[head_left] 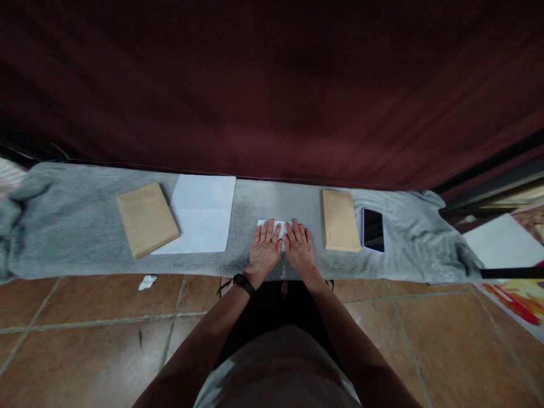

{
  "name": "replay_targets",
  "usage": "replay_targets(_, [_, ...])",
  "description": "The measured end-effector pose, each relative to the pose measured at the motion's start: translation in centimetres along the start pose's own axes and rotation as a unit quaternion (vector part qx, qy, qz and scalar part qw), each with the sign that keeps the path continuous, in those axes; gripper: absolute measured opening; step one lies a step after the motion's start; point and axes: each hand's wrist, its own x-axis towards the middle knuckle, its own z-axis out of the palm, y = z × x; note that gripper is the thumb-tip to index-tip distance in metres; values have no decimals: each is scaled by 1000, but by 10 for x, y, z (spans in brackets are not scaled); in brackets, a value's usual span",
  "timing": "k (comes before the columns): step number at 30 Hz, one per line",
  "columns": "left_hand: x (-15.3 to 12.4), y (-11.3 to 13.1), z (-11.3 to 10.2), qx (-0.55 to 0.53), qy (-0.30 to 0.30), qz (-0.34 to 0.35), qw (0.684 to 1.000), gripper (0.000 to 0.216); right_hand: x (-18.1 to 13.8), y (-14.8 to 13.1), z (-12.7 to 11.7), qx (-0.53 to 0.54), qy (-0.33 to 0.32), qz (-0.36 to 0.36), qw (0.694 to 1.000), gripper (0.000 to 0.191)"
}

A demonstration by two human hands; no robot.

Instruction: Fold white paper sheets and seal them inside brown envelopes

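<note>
Both my hands lie flat, side by side, on a small folded white paper [280,225] on a grey cloth [76,226]. My left hand [265,247] has its fingers stretched out and pressed on the paper's left part; a black band sits on its wrist. My right hand [299,246] presses the right part, fingers also extended. Most of the paper is hidden under the hands.
A brown envelope [147,219] overlaps a white sheet [202,212] at the left. Another brown envelope [340,220] and a black phone [373,229] lie at the right. A dark red curtain [272,85] hangs behind. Brown floor tiles [85,334] lie in front, with a paper scrap [147,281].
</note>
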Motion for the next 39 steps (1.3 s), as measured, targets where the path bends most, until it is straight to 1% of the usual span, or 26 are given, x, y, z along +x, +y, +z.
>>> replay_targets(5, [0, -1, -1, -17, -5, 58, 998, 58, 1, -2, 1, 0, 0, 3, 1000, 52])
replay_targets(12, [3, -4, -3, -16, -21, 61, 998, 57, 0, -3, 1, -7, 14, 2, 1000, 52])
replay_targets(18, [6, -13, -2, -20, -10, 45, 999, 56, 0, -3, 1, -8, 20, 1, 1000, 52])
replay_targets(22, [6, -19, 0, -16, -2, 20, 1000, 57, 0, -2, 3, -3, 20, 4, 1000, 52])
replay_targets(29, [0, -26, 3, -14, 5, -36, 999, 59, -1, -3, 5, -6, 21, 27, 999, 54])
replay_targets(39, [-9, -35, 0, -11, 22, -67, 997, 60, -5, 1, 7, 8, 46, 28, 999, 56])
